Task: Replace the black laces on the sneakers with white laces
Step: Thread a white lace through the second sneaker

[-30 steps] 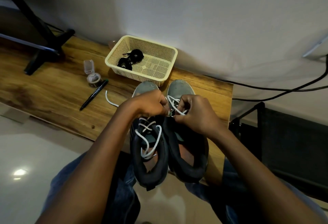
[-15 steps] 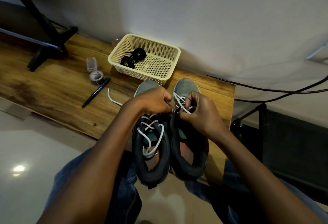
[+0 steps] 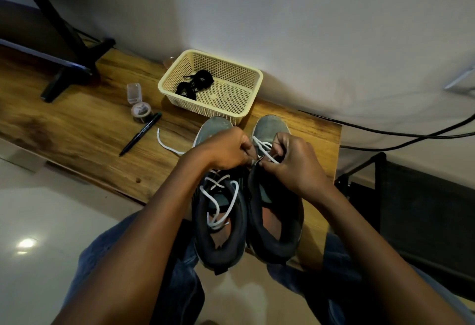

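Left to right on the wooden table (image 3: 77,129): a black stand (image 3: 74,49) at the far left; a small clear box (image 3: 134,92) behind a roll of tape (image 3: 141,111); a black pen (image 3: 140,137) lying at a slant. Behind, against the wall, a cream basket (image 3: 253,77) holds the bundled black laces (image 3: 195,84). A loose end of white lace (image 3: 167,146) trails on the table just left of the left sneaker (image 3: 218,221), whose eyelets carry white lace crossed over the tongue, with slack lying in the opening. The left hand (image 3: 223,148) hovers above this sneaker's front part, fingers curled and pinching lace at the inner edge of the right sneaker (image 3: 275,219). The right hand (image 3: 293,161), fingers likewise curled, pinches the white lace over the right sneaker, where a few strands cross near the toe. The two sneakers stand side by side, touching, heels overhanging the table's near edge above the person's knees. Black cables (image 3: 411,137) run along the wall at right.
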{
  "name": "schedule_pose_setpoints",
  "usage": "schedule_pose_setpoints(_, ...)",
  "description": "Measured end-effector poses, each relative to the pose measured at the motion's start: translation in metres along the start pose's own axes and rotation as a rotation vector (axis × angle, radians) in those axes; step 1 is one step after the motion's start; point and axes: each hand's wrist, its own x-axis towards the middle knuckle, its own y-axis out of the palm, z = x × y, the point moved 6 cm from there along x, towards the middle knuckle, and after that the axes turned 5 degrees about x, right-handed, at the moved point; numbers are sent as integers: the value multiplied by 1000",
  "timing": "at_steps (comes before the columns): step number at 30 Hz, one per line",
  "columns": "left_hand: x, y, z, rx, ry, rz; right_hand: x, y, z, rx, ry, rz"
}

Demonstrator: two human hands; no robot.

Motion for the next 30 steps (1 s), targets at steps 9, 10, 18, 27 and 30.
schedule_pose_setpoints(9, 0, 2, 2, -72, 4, -4, -2, 1, 1, -14, 6, 36)
schedule_pose_setpoints(10, 0, 2, 1, -66, 8, -8, -1, 1, 1, -13, 9, 41)
schedule_pose_setpoints(18, -1, 4, 0, -73, 8, -9, -1, 6, -1, -41, 12, 34)
schedule_pose_setpoints(27, 0, -5, 0, 129, -41, -44, 2, -3, 1, -35, 25, 41)
schedule_pose_setpoints(30, -3, -6, -4, 124, -49, -32, 1, -17, -3, -19, 65, 70)
